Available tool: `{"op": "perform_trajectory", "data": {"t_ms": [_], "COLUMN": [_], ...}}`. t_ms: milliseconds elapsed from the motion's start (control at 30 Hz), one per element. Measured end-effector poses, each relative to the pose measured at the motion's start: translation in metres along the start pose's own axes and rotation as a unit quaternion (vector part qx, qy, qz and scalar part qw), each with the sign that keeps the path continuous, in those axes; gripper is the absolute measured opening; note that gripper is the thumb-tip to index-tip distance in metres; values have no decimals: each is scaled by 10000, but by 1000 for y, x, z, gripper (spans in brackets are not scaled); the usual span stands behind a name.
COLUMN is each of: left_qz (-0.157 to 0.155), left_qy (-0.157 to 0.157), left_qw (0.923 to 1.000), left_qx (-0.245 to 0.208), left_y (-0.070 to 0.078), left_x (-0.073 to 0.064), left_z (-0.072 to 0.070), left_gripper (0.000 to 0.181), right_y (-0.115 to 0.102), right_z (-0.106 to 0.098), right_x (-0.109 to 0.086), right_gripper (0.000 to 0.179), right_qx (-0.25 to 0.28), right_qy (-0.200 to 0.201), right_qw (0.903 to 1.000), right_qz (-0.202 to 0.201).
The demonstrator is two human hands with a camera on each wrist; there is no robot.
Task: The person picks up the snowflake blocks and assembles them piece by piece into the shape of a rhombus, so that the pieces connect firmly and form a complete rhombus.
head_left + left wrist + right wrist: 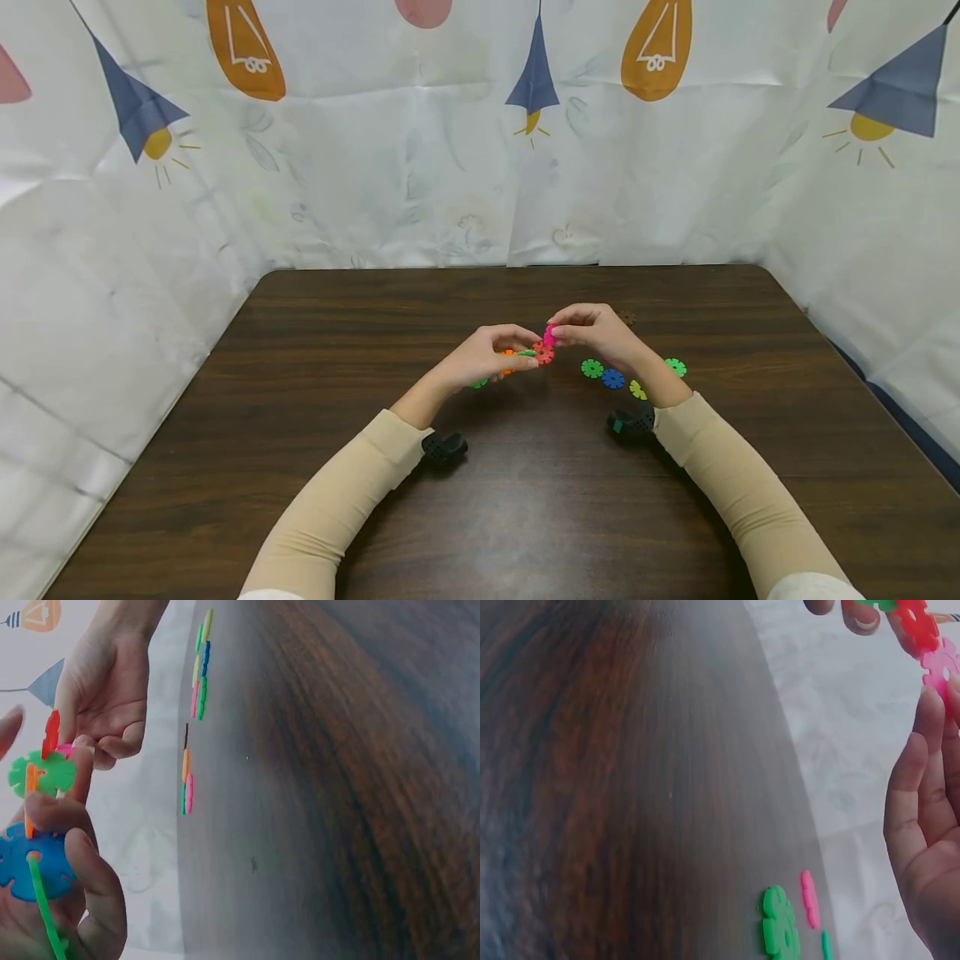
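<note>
My left hand (476, 358) holds a chain of notched plastic discs slotted together at angles. In the left wrist view it runs from an edge-on green disc (46, 915) through a blue disc (45, 862), an orange disc (31, 780) and another green disc (58, 776) to a red disc (51, 733). A pink disc (551, 335) is pinched between the thumb and fingers of my right hand (603, 337). Its edge meets the red disc's edge at the chain's end, as the right wrist view shows; how deeply they interlock I cannot tell.
On the dark wooden table (525, 517), loose discs lie near the right forearm: a green disc (592, 368), a blue disc (612, 379), a yellow disc (637, 390) and a brown disc (627, 317). A patterned white curtain (360, 183) hangs behind the table.
</note>
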State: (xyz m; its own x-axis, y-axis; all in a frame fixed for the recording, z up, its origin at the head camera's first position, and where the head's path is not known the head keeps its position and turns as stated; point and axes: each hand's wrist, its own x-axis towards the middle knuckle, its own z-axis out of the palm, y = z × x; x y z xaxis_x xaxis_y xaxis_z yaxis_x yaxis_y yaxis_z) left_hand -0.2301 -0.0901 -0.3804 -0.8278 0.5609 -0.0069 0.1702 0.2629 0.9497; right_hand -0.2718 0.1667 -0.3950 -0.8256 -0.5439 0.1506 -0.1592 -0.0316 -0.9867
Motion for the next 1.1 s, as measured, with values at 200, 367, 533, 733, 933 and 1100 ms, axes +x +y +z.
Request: {"op": "perform_trajectory", "data": {"t_ms": [200,367,533,733,933,1100], "left_qz": [331,485,605,753,783,779], "left_qy": [543,855,921,856,940,984], "left_qw": [9965,9924,9907,9892,9870,9857], "left_qx": [551,745,793,921,1040,1129], "left_y": [2,2,2,2,4,6], "left_x": [-2,-2,-3,-3,-4,-5], "left_z": [6,7,7,7,8,8], "left_gripper": [40,34,34,39,36,37], "right_y": [-2,-3,-3,-3,-4,-5], "right_z": [6,8,9,12,14,16], "right_x": [1,2,3,2,0,-1], "right_gripper": [27,30,31,32,31,25], "right_qx": [109,202,363,272,310,416], "right_qy": [86,115,123,123,174,216], "right_qw": [9999,9997,9991,9993,9990,9982], "right_qz": [-57,-108,-189,-230,-272,-378]}}
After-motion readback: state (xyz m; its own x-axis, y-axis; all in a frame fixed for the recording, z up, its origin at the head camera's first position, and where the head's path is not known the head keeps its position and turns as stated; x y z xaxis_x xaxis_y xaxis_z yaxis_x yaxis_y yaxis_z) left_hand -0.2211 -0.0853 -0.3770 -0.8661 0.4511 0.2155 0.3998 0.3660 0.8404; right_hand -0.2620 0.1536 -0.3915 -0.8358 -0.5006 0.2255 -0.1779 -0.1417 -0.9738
